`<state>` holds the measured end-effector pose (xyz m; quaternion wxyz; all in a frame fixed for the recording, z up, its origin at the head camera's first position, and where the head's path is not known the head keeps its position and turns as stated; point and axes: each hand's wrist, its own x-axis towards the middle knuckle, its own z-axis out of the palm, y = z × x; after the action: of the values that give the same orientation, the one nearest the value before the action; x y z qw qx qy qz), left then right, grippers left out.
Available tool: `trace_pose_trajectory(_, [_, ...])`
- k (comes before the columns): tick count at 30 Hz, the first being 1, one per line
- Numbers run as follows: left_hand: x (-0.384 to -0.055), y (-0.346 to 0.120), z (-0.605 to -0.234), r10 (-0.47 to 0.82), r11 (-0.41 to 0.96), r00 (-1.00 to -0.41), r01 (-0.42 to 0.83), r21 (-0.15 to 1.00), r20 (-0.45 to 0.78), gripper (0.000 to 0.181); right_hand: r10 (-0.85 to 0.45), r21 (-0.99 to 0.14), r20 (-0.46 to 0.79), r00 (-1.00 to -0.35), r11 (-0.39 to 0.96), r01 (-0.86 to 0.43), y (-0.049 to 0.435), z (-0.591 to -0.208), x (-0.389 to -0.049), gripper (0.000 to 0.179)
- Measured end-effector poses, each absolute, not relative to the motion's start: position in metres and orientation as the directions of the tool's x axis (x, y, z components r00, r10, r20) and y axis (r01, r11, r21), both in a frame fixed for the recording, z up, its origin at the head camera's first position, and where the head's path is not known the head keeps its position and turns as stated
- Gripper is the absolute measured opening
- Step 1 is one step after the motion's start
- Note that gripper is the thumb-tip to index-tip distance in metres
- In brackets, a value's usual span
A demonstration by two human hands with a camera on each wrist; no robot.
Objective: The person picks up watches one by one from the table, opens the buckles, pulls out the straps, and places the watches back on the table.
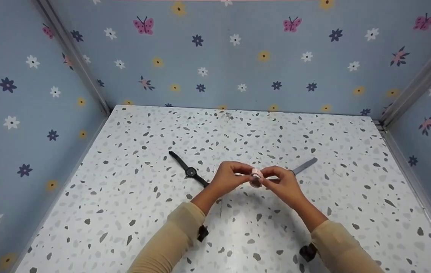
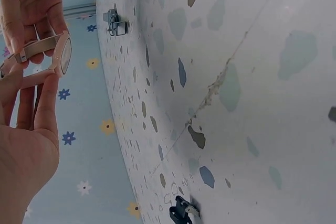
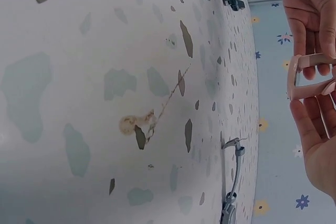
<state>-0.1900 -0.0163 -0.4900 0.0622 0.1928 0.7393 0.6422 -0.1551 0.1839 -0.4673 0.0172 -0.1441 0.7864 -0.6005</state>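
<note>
A pink wristwatch (image 1: 256, 178) is held up over the table between both hands, its strap bent round into a loop. My left hand (image 1: 228, 179) pinches it from the left with thumb and fingertips. From the other side my right hand (image 1: 284, 185) grips the strap between thumb and fingers. In the left wrist view the round watch case (image 2: 64, 55) faces away from the fingers, and a buckle or keeper shows on the strap. The looped strap (image 3: 315, 60) appears edge-on in the right wrist view, fingers of both hands around it.
A black wristwatch (image 1: 190, 172) lies stretched out on the speckled white table (image 1: 132, 197), left of the hands. Behind the right hand lies a grey-strapped watch (image 1: 306, 165), partly covered. Blue flower-patterned walls (image 1: 223, 57) enclose the table at the back and sides.
</note>
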Motion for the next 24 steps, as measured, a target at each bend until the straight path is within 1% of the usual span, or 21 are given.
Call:
trace_pose_trajectory(7, [-0.189, -0.015, -0.491, 0.356, 0.096, -0.923, 0.192, 0.977, 0.147, 0.019, -0.26, -0.945, 0.164, -0.952, 0.236, -0.228, 0.186, -0.469, -0.155, 0.019])
trace_pose_trajectory(14, [-0.175, -0.016, -0.469, 0.342, 0.082, -0.927, 0.193, 0.978, 0.154, 0.016, -0.271, -0.939, 0.181, -0.945, 0.239, -0.248, 0.187, -0.47, -0.155, 0.019])
trace_pose_trajectory(16, [-0.175, -0.015, -0.469, 0.337, 0.091, -0.931, 0.179, 0.98, 0.139, 0.016, -0.268, -0.936, 0.184, -0.946, 0.246, -0.252, 0.187, -0.47, -0.155, 0.019])
trace_pose_trajectory(21, [-0.181, -0.014, -0.479, 0.336, 0.098, -0.931, 0.183, 0.978, 0.14, 0.017, -0.271, -0.925, 0.199, -0.942, 0.265, -0.271, 0.187, -0.469, -0.154, 0.018])
trace_pose_trajectory(24, [-0.186, -0.013, -0.489, 0.338, 0.075, -0.929, 0.187, 0.98, 0.152, 0.018, -0.275, -0.921, 0.198, -0.941, 0.275, -0.275, 0.187, -0.469, -0.153, 0.017])
